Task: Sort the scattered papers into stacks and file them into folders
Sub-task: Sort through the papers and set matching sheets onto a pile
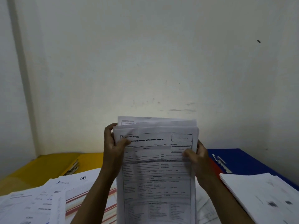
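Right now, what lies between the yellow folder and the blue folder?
In the head view, the held sheaf of forms, gripped by left hand and right hand.

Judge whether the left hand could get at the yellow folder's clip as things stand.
Probably not yet: the left hand grips the paper bundle together with the right hand; otherwise the yellow folder clip lies uncovered.

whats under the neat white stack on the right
The white stack lies partly on the open blue folder, whose metal clip shows just beyond it. Whatever lies beneath the stack's near part is covered.
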